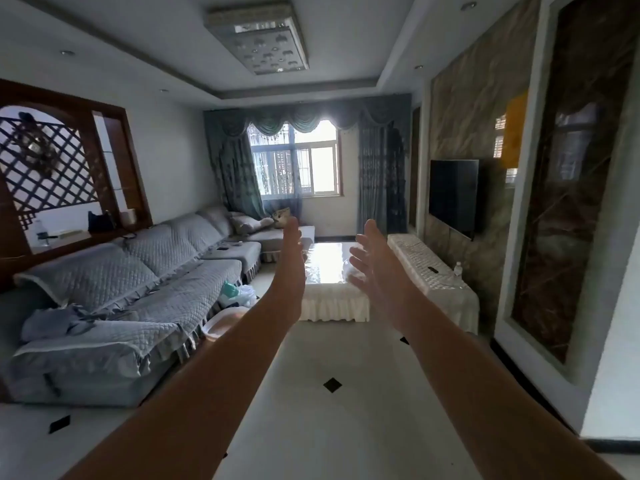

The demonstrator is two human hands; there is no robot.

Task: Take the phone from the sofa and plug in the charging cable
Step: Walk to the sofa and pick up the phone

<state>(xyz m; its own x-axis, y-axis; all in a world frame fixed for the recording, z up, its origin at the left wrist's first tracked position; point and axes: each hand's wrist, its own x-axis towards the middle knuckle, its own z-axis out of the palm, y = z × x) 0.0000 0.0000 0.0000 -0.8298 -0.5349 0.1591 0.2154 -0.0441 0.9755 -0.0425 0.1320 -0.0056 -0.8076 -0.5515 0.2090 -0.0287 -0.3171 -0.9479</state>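
Bare forearms reach forward over the pale tiled floor [311, 427], left of them the long grey quilted sofa [138, 282] carrying a small dark phone [222, 248] on a far seat, both hands, left [290, 244] and right [372, 258], straight-fingered and holding nothing.

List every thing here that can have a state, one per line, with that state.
left hand: open, fingers straight, holding nothing
right hand: open, fingers spread, holding nothing
phone: small dark thing lying flat on a far sofa seat, untouched; no cable can be made out
television: screen dark
curtains: drawn aside, window uncovered
ceiling light: appears unlit
bottle: upright on the covered cabinet
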